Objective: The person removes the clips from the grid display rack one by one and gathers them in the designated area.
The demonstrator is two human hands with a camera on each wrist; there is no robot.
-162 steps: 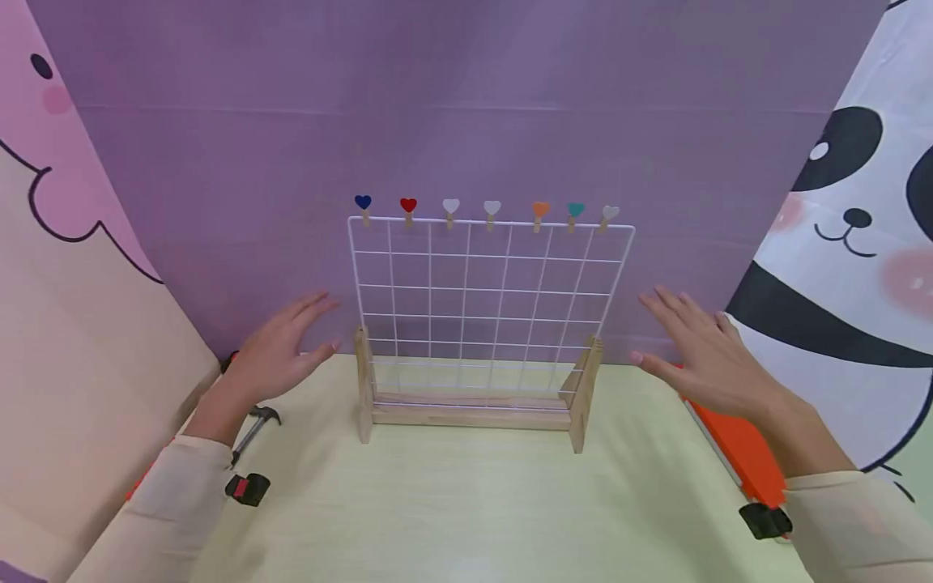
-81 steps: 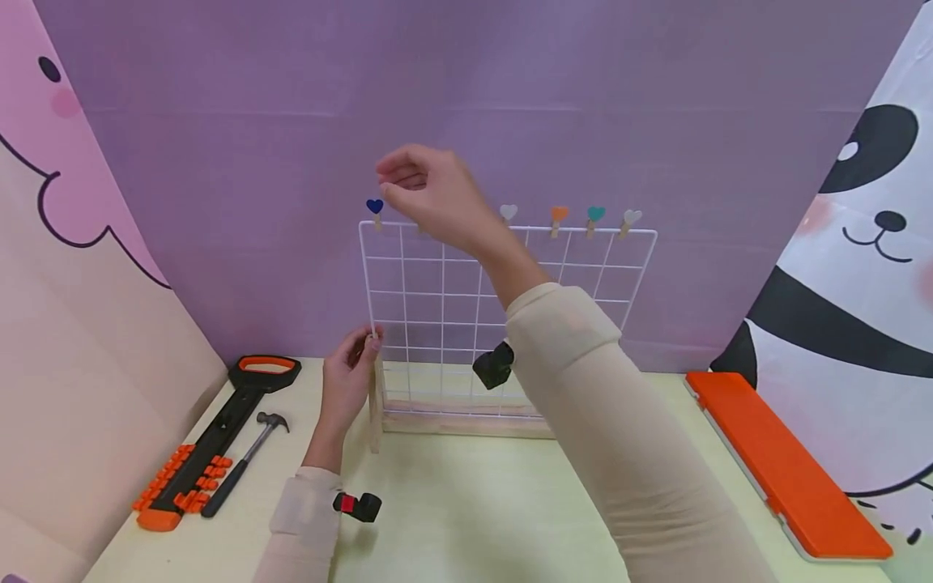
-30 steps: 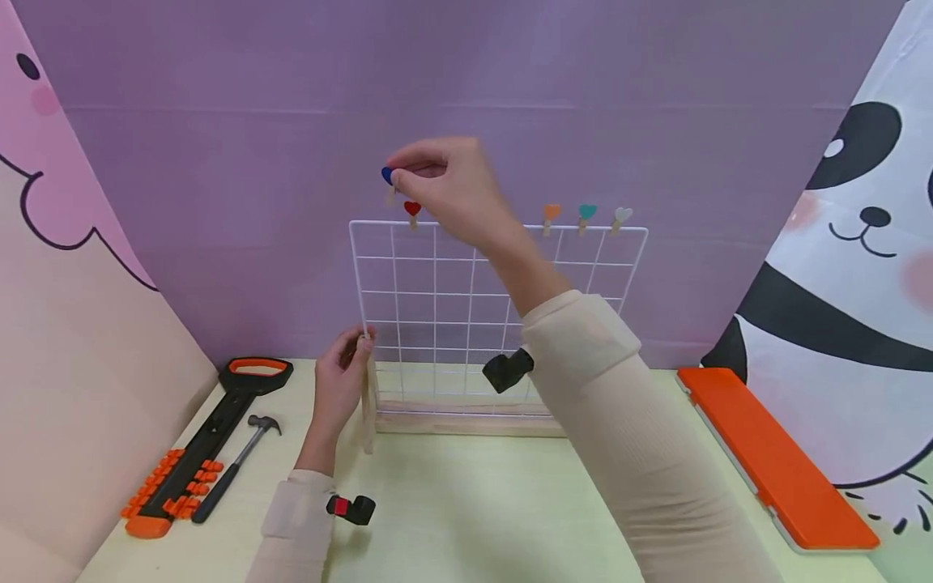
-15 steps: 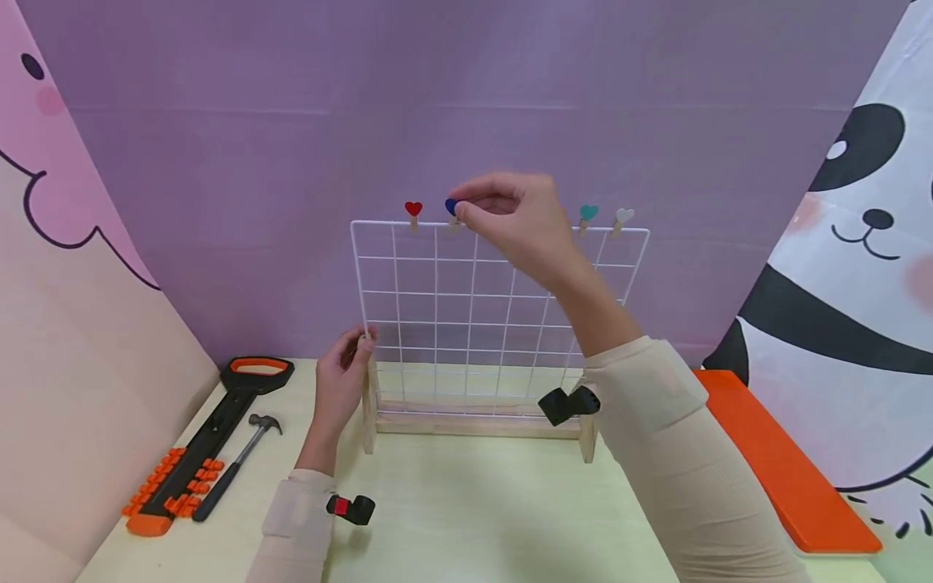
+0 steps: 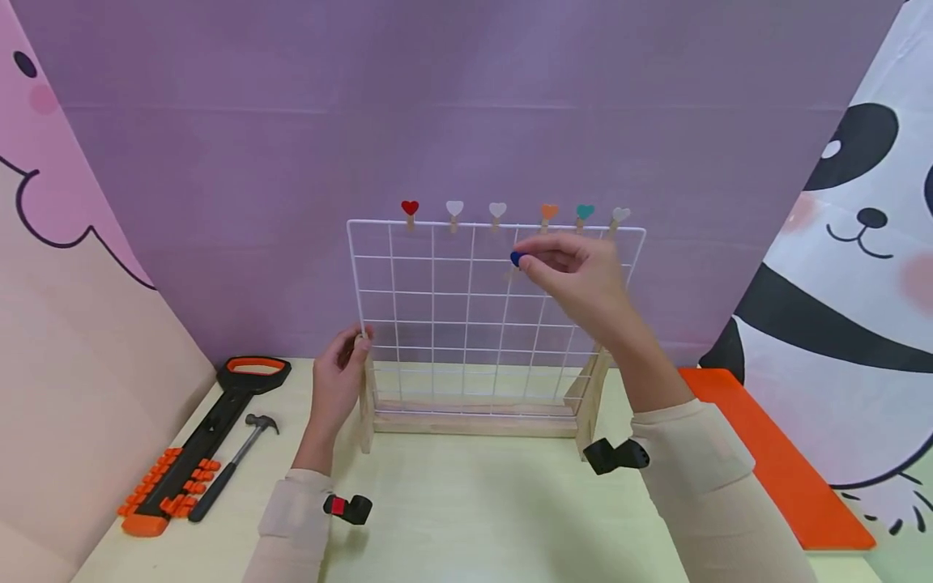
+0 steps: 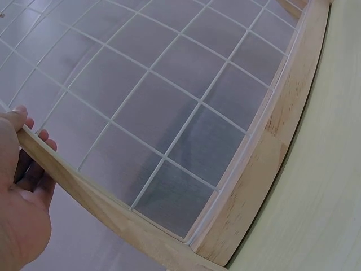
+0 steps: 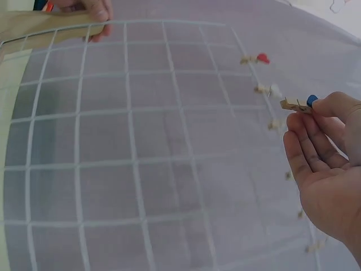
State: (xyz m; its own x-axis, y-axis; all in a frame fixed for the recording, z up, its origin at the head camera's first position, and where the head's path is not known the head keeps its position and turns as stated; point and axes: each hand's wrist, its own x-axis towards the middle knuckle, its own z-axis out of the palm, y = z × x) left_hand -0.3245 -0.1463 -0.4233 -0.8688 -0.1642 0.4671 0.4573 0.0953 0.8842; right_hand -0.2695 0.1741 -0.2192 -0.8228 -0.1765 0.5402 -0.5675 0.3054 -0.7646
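Note:
A small wooden clothespin [image 7: 294, 105] with a blue heart [image 5: 516, 258] on it is pinched between thumb and fingertips of my right hand [image 5: 576, 275], in front of the grid and below its top wire. My left hand [image 5: 338, 380] grips the top of the left wooden upright [image 6: 51, 161] of the stand. The white wire grid [image 5: 466, 294] stands upright in that wooden stand. Along its top wire sit clothespins with a red heart [image 5: 410, 208], a white heart [image 5: 455, 208], another white heart [image 5: 497, 210], an orange heart [image 5: 549, 212], a teal heart [image 5: 585, 211] and a pale heart [image 5: 620, 214].
On the left of the table [image 5: 452, 502] lie a hammer [image 5: 236, 465] and a black saw-like tool [image 5: 211, 429] with orange clips beside it. A flat orange case [image 5: 787, 461] lies on the right, partly behind my right forearm. A purple backdrop [image 5: 466, 105] rises behind the grid.
My right hand has taken the blue-heart clothespin off the grid's left end and carried it right and down in front of the grid. My left hand came to the left upright and stays there.

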